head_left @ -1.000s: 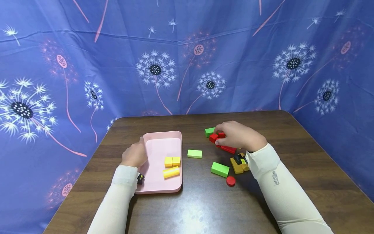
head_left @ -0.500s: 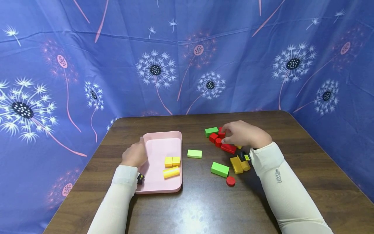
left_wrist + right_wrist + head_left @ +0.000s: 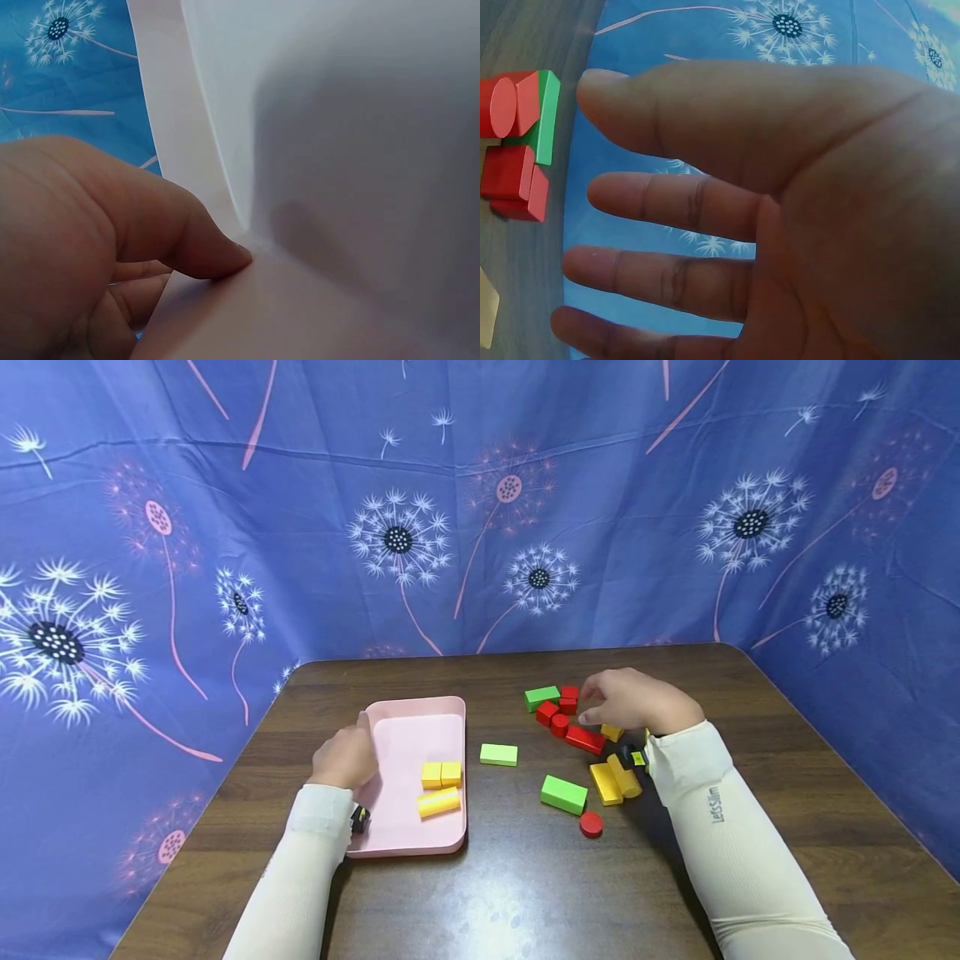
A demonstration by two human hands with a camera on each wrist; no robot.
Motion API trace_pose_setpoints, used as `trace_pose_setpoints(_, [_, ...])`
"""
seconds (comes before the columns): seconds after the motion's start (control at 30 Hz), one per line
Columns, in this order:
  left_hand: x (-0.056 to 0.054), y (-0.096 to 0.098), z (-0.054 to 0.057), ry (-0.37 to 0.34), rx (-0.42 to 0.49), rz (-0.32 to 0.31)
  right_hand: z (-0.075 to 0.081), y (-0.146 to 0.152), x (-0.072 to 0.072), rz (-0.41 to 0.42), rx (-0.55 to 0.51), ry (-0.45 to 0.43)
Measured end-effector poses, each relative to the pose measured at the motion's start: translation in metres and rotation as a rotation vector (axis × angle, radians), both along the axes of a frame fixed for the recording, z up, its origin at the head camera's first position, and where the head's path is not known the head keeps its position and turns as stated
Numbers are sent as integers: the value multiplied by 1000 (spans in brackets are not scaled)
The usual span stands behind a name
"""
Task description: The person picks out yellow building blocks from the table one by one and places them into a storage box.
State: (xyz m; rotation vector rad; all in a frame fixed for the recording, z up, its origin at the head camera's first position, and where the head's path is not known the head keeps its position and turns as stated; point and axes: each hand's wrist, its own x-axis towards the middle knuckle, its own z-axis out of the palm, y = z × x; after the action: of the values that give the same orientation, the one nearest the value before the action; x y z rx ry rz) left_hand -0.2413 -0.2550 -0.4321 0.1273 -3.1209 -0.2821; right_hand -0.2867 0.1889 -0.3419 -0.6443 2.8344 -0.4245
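My left hand [image 3: 347,756] holds the left wall of the pink tray [image 3: 405,735], its thumb [image 3: 214,244] pressed on the inside and the other fingers outside. Two yellow cubes [image 3: 441,774] and a yellow cylinder [image 3: 439,802] lie in the tray. Over the far right part of the table, my right hand [image 3: 637,700] has nothing in its grasp, fingers spread apart in the right wrist view. Just left of its fingertips are small red blocks [image 3: 568,700], a red cylinder [image 3: 559,724] and a green block [image 3: 542,697]. A long red block [image 3: 585,740] lies below the hand.
A yellow block [image 3: 612,732] is partly covered by the right hand. Nearer lie a flat yellow block [image 3: 606,783], a rounded yellow block [image 3: 625,777], a green block [image 3: 564,794] and a red disc [image 3: 591,824]. A light green block [image 3: 498,754] lies right of the tray.
My right hand has drawn back to the right from over the red blocks, uncovering them. The left hand and tray have stayed put.
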Motion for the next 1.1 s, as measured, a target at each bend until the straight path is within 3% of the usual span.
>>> trace_pose_setpoints(0.47, [0, 0, -1, 3, -2, 3, -12, 7, -11, -50, 25, -71])
trace_pose_setpoints(1.1, [0, 0, 0, 1, 4, 10, -17, 11, -16, -61, 24, -100])
